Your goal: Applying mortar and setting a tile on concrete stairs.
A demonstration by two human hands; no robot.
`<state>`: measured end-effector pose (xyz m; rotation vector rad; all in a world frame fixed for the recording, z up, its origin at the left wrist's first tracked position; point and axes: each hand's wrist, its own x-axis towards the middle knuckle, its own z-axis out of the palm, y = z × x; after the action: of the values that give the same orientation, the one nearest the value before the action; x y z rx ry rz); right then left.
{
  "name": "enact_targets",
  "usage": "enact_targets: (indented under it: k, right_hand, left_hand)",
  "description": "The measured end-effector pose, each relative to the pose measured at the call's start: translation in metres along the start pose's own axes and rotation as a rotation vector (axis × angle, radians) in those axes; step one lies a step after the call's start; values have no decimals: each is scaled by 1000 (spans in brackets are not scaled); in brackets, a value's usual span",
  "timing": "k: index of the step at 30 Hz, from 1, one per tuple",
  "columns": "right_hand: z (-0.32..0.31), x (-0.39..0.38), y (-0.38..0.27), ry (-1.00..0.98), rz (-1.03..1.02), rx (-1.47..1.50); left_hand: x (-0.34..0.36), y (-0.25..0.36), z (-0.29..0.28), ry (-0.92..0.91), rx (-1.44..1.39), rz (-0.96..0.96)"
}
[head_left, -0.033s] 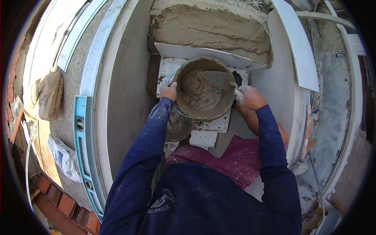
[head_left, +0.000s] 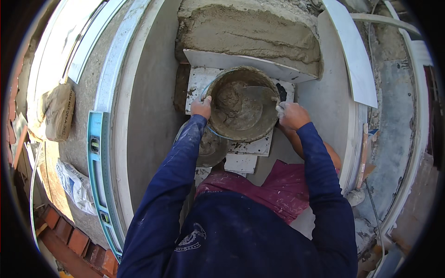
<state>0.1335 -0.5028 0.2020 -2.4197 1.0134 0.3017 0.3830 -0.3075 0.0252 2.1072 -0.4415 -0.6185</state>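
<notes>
A round bucket (head_left: 262, 131) of wet grey mortar (head_left: 230, 96) sits in front of me on white boards. My left hand (head_left: 201, 107) is closed over the bucket's left rim. At the right rim, my right hand (head_left: 294, 116) grips the handle of a trowel (head_left: 259, 93). The trowel's blade reaches into the bucket, low against the mortar, and partly blends with it. Part of a second mortar-smeared bucket (head_left: 212, 150) shows beneath, nearer to me.
Beyond the bucket, an upright white tile (head_left: 250, 63) borders a bed of spread mortar (head_left: 250, 34). Grey walls stand on both sides. Along the left ledge are a blue spirit level (head_left: 97, 162), a brown paper sack (head_left: 60, 112) and a white bag (head_left: 76, 186).
The trowel blade has dipped and tilted in the bucket, showing less of its face. My right hand has shifted slightly; my left hand stays on the rim.
</notes>
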Motion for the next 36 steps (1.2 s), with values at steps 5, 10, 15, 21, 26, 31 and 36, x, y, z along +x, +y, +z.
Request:
enact_targets:
  k: [5,10,15,21,26,31,36]
  right_hand:
    - [72,7,12,39,192,-403]
    - [114,-19,25,-226,35,23]
    - [127,-41,7,-189,-48,285]
    - [119,-53,14,-347,242,785]
    - [107,-51,-9,-260,248,781]
    - [112,-55,0,-275,258,869]
    - [72,-56,-12,-305,282,1014]
  left_hand:
    - [-40,58,11,-48,-20,129]
    - [-62,85,21,-72,-63,139]
    - [-61,79,24,-52,-33,166]
    - [-26,57,16,-74,-39,174]
    - [-3,4,-2,0,-31,120]
    - [4,-5,8,8,-65,84]
    - [16,-34,10,38,-9,84]
